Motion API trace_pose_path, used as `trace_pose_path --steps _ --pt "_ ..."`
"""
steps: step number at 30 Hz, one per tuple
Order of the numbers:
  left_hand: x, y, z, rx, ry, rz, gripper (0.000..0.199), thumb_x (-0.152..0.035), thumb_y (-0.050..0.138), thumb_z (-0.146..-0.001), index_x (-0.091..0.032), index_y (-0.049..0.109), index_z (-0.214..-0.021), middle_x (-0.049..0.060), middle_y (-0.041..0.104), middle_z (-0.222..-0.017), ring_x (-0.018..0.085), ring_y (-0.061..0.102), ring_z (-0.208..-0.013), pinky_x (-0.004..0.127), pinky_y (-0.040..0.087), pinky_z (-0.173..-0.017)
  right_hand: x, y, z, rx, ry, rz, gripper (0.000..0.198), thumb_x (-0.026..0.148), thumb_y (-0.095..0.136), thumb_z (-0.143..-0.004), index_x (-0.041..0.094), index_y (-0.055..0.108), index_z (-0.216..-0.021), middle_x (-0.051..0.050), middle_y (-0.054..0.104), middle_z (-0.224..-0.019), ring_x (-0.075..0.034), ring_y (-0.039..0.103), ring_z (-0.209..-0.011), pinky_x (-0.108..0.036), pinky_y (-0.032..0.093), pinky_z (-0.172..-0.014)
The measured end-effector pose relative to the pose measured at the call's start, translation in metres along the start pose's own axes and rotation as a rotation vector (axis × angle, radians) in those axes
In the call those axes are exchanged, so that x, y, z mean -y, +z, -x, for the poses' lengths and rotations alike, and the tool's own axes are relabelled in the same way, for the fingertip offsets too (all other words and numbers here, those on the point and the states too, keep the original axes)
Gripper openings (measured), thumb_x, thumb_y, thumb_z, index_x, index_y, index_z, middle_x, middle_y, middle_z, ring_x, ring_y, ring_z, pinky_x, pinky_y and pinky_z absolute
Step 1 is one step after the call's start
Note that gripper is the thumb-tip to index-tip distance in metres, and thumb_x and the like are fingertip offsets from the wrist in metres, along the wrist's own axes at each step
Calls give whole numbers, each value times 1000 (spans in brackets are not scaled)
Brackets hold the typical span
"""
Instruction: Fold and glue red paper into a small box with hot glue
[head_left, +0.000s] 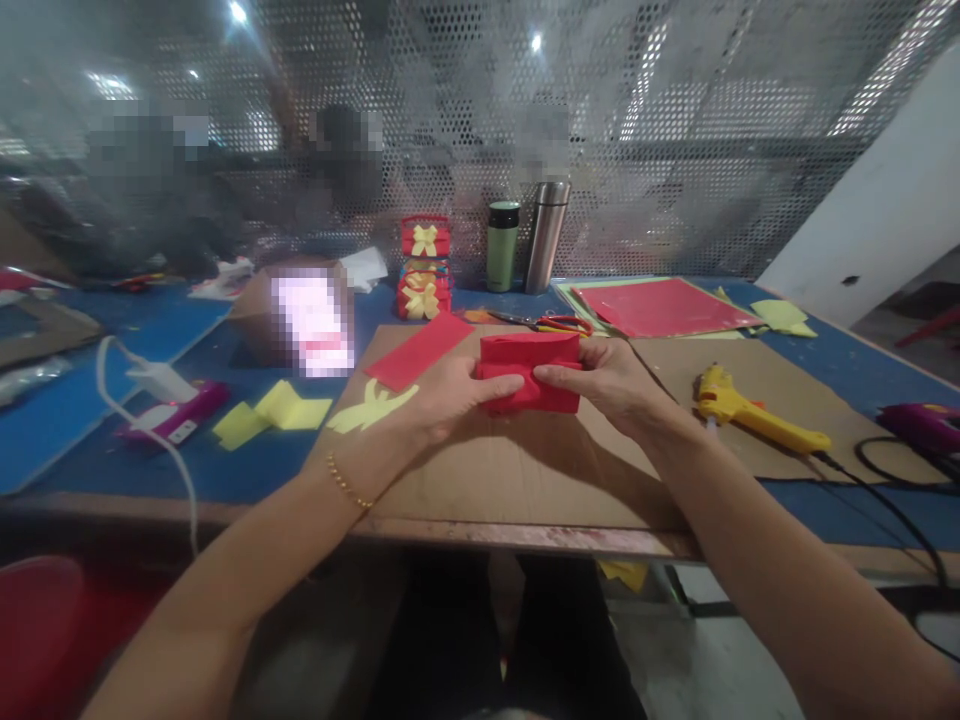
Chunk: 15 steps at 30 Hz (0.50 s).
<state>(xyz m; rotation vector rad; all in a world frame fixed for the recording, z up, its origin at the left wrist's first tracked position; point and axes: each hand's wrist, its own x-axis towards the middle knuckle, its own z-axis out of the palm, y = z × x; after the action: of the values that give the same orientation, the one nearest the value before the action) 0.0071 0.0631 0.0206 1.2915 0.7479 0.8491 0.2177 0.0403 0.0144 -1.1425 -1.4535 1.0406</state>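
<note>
Between my two hands is a folded piece of red felt-like material (pixel 531 347), held just above the cardboard sheet (pixel 517 490). My left hand (pixel 454 392) grips its left side, thumb lying across the front. On the right side my right hand (pixel 611 378) pinches it, with the thumb pressed to the front face. The fingers behind the red piece are hidden. A flat red strip (pixel 420 350) lies just beyond my left hand, and a yellow cut-out piece (pixel 367 408) rests beside that wrist.
A yellow glue gun (pixel 757 415) with a black cord lies at right. Behind are scissors (pixel 544 322), red sheets (pixel 667 305), a green tumbler (pixel 502 248), a steel flask (pixel 547 238) and red pieces with yellow bows (pixel 424 295). Yellow scraps (pixel 274 410) and a power strip (pixel 176 415) sit left.
</note>
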Motion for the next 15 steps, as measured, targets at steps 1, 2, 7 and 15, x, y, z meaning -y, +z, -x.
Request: trace_pose_path --steps 1,2,7,15 --pt "3 1 -1 -35 7 17 48 -34 92 -67 -15 77 -109 10 79 -98 18 70 -80 32 55 -77 0 1 0 5 2 -8 35 46 86 -68 21 82 -92 -5 80 -92 -21 68 -76 -34 54 -71" --pt "6 1 -2 -64 19 25 45 -33 93 -65 -15 79 -104 8 79 -96 17 70 -80 31 55 -79 0 2 0 14 8 -23 34 45 87 -67 21 82 -91 -5 80 -92 -20 68 -76 -34 54 -71" --pt "4 1 -3 -97 33 6 34 -32 94 -62 -13 79 -85 6 79 -85 16 70 -75 31 56 -78 2 5 0 56 6 -87 36 49 87 -68 21 80 -90 -5 79 -91 -19 67 -76 -33 54 -72" --pt "-7 -8 -4 -187 63 90 36 -32 93 -65 -12 77 -90 8 79 -84 16 72 -70 29 57 -71 6 7 1 110 95 -41 55 70 82 -69 16 76 -73 -7 72 -66 -13 61 -56 -26 49 -55"
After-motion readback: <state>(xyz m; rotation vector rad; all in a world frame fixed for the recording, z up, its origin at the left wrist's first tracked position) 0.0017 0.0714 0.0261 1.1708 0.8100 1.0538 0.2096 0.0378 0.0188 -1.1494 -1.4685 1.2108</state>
